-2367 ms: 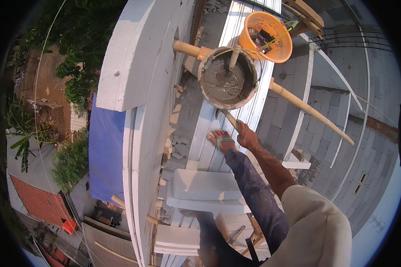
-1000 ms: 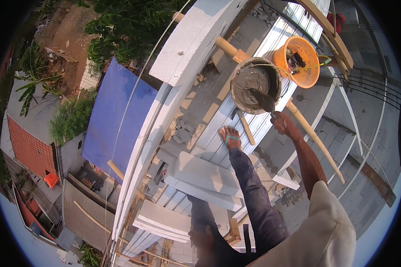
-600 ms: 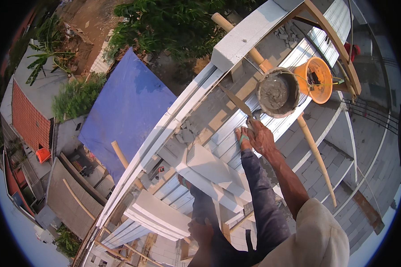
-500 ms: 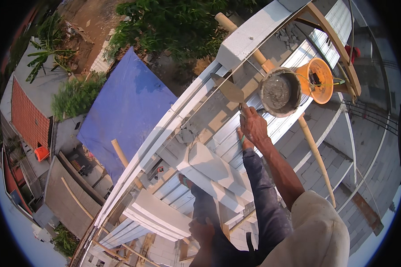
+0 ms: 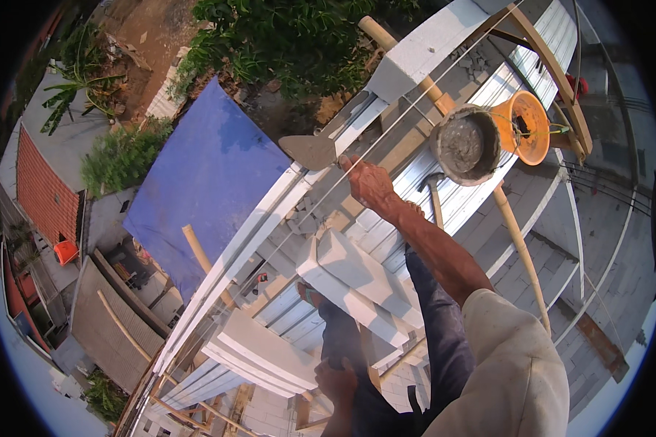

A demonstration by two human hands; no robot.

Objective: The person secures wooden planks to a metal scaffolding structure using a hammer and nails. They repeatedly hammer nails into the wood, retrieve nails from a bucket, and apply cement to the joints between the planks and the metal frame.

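My right hand (image 5: pixel 372 191) grips a trowel (image 5: pixel 310 151) by its handle, its grey blade flat over the narrow wall top (image 5: pixel 284 188). A thin layer of grey mortar (image 5: pixel 350 119) lies on the wall beside the blade, next to a large white block (image 5: pixel 423 62). To the right stands a dark bucket of wet mortar (image 5: pixel 463 142). A hammer (image 5: pixel 435 198) lies on the metal sheeting just below that bucket. Near my left knee is my left hand (image 5: pixel 337 380), fingers curled; whatever they may hold is hidden.
White blocks (image 5: pixel 357 280) are stacked between my legs and the wall. An orange bucket (image 5: pixel 530 130) touches the mortar bucket. A taut string (image 5: pixel 408 109) runs along the wall. Beyond the wall is a drop to a blue tarpaulin (image 5: pixel 204 182). Bamboo poles (image 5: pixel 521 255) support the sheeting (image 5: pixel 481 178).
My right hand has carried the trowel leftward from beside the mortar bucket to the wall top. Mortar now shows on the wall next to the white block. The hammer has come into sight.
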